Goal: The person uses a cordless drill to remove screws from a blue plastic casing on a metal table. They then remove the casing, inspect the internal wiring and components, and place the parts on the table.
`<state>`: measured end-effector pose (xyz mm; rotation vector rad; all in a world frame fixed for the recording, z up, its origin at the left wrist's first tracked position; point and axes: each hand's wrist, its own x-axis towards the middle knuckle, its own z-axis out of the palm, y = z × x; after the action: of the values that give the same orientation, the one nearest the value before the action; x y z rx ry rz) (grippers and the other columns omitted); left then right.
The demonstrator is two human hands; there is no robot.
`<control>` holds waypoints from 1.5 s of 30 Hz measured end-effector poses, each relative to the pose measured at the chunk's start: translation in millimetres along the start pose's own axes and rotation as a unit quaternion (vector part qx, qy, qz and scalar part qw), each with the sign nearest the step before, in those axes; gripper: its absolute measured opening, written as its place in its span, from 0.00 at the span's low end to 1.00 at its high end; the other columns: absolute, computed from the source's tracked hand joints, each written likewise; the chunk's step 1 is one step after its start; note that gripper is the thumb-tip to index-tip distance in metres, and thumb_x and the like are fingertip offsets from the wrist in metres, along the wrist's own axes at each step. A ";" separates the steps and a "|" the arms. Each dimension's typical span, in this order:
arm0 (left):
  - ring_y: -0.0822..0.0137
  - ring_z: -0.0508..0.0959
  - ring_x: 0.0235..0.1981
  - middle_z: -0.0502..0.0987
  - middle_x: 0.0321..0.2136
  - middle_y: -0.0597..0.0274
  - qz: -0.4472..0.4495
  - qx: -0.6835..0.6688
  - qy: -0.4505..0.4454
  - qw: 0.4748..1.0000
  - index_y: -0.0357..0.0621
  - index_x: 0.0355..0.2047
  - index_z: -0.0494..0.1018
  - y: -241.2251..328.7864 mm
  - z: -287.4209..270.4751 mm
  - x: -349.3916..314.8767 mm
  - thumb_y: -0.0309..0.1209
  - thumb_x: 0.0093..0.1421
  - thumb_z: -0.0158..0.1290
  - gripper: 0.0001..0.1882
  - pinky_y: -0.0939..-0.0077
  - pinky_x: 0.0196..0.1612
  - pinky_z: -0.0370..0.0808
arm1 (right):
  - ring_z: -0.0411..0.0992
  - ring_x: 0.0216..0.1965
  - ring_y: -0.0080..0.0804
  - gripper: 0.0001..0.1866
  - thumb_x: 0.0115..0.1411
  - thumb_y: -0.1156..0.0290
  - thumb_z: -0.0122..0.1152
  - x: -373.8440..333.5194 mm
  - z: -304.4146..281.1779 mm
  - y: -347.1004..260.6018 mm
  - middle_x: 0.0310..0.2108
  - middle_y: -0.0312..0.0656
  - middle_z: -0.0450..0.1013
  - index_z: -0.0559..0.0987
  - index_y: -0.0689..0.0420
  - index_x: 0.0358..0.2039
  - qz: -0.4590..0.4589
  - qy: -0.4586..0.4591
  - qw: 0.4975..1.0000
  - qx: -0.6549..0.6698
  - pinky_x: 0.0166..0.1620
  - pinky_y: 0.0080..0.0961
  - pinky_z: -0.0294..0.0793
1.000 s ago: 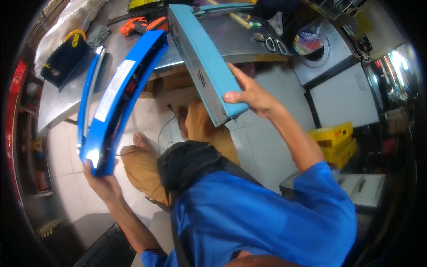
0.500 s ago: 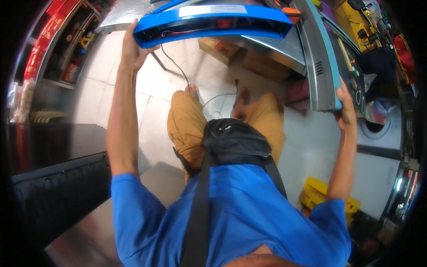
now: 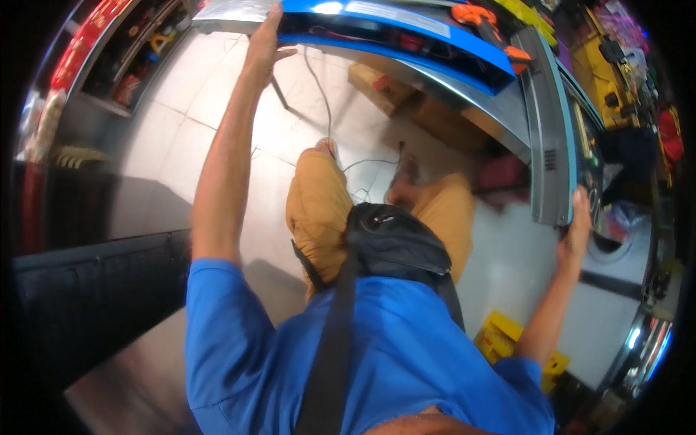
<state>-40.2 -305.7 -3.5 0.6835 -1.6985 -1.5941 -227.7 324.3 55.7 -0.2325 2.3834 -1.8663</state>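
Looking at a long glossy blue metal housing with an open, dark side [image 3: 399, 32], out front, lying crosswise over the shiny silver metal table [image 3: 232, 10], right end angled a bit closer to the body. Left hand [image 3: 262, 54] wrapped around its left end, so easily the nearer one. Right hand [image 3: 575, 232] well apart from it, cupped at the near end of a long grey-and-teal housing [image 3: 548, 138], no telling how firmly with fingers partly hidden. Pointing lengthwise away from the body, that one, roughly square to the blue. Just beside each other at the blue's right end; can't tell if touching. Orange handheld tool [image 3: 476, 16] behind.
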 end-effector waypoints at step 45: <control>0.50 0.80 0.52 0.77 0.52 0.42 0.215 0.125 -0.043 0.968 0.36 0.65 0.64 1.1 -13.5 -10.6 0.41 0.48 0.72 0.47 0.59 0.54 0.80 | 0.77 0.47 0.54 0.26 0.57 0.60 0.67 120.7 273.5 -136.6 0.45 0.55 0.78 0.78 0.57 0.54 -0.391 -0.301 0.758 -0.428 0.51 0.38 0.72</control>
<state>-23.0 -305.7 -3.9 0.3316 -1.9733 -1.1320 -290.5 9.0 123.8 -1.7915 2.5410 -0.3997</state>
